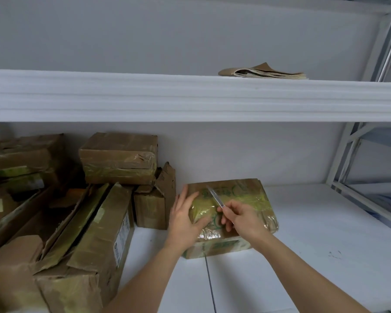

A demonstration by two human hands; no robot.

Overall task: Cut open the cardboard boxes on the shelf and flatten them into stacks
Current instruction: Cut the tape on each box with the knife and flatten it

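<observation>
A flat cardboard box point(242, 195) wrapped in yellowish tape lies on the white lower shelf point(314, 233). My left hand point(185, 215) presses on its left side with spread fingers. My right hand point(239, 216) grips a slim utility knife point(215, 197), whose blade lies on the box top, pointing away from me. A small stack of flattened cardboard point(264, 72) rests on the upper shelf point(190, 96).
Several taped, worn cardboard boxes point(81, 233) crowd the shelf's left half, one point(120, 158) stacked on top and a small torn one point(154, 202) right beside my left hand. A metal rack frame point(359, 154) rises on the right.
</observation>
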